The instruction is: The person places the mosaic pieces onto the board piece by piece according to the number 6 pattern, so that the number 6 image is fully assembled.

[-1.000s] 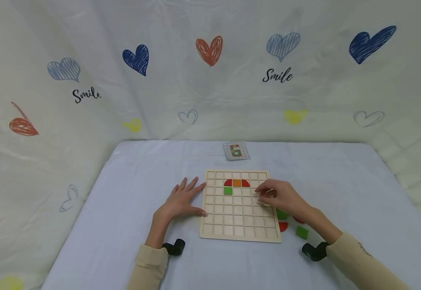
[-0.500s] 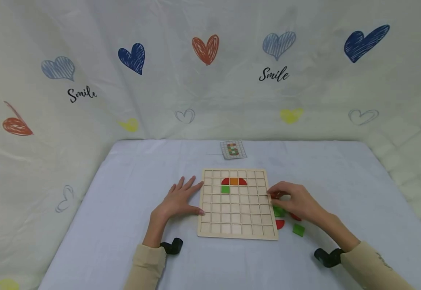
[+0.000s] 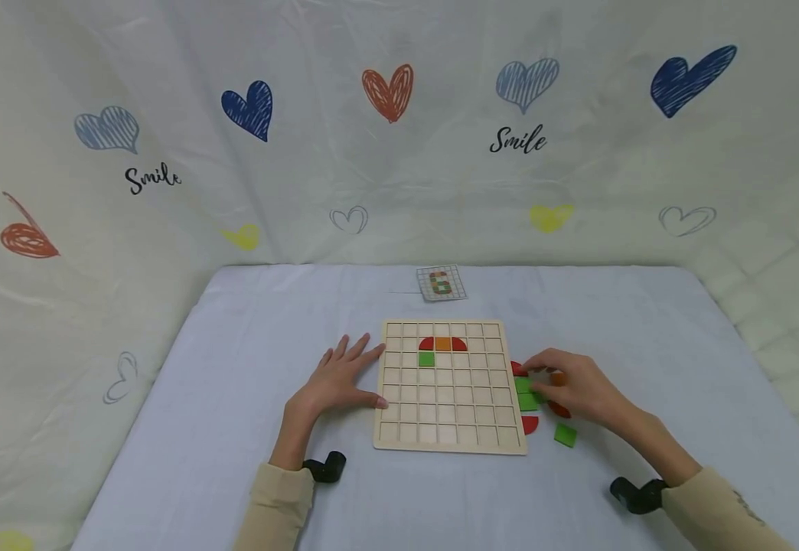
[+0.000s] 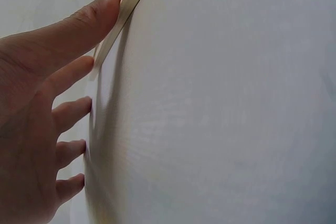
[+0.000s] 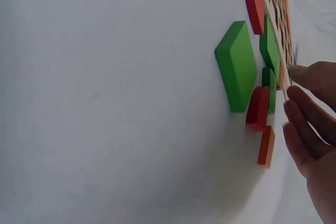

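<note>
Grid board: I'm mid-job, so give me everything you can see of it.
The grid board looks like pale wood, with a plain rim and raised ridges forming square cells. It lies flat on the white-covered table. Its second row from the far edge holds an orange piece between two rounded red pieces; a green square sits directly below the left red one. The left hand touches its left side with thumb and index finger.

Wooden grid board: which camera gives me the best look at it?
The head view: nearly the whole wooden grid board shows, with four tiles set in it. The left wrist view has only a bit of its edge, at the left hand; the right wrist view, a narrow, slanting strip.
</note>
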A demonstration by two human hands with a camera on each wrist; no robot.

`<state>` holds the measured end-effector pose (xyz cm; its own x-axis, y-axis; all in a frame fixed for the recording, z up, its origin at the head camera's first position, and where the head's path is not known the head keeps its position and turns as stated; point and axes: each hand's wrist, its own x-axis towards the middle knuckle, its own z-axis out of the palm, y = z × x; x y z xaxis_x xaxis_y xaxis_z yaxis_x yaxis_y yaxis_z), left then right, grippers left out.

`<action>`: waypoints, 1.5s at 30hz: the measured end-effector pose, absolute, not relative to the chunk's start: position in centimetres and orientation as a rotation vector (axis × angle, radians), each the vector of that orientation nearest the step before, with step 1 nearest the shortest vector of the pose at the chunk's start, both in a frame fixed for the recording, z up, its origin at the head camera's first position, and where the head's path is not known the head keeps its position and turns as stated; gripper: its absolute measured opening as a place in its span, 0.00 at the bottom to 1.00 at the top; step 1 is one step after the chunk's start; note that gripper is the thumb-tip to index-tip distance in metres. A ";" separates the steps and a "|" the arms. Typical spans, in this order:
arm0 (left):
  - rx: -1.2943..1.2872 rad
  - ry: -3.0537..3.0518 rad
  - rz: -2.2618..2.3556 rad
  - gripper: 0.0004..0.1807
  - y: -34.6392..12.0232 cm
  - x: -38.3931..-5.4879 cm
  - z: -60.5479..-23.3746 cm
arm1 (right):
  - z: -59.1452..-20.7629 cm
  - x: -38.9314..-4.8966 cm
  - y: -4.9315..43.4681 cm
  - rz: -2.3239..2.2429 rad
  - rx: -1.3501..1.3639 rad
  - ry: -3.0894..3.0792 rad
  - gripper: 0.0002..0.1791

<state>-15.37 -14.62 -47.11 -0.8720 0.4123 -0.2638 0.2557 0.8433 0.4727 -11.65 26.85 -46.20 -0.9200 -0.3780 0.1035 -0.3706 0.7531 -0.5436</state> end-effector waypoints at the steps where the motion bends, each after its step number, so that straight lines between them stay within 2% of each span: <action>1: 0.499 2.664 0.609 0.56 -14.6 -15.4 -47.1 | -46.2 -11.6 27.0 -0.899 -0.614 2.932 0.15; 20: 0.498 2.662 0.611 0.56 -14.6 -15.3 -47.0 | -47.2 -11.0 30.1 -0.795 -0.537 3.039 0.17; 32: 0.503 2.660 0.616 0.56 -14.7 -15.3 -47.2 | -47.4 -11.3 30.1 -0.750 -0.527 3.080 0.13; 45: 0.498 2.662 0.643 0.55 -14.7 -15.3 -47.2 | -47.4 -11.6 29.8 -0.813 -0.636 3.053 0.19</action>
<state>-15.28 -14.65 -47.18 -0.8747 0.4123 -0.2549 0.2506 0.8347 0.4904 -11.56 29.76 -47.39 -0.9190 -0.3528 0.1763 -0.3937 0.7951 -0.4613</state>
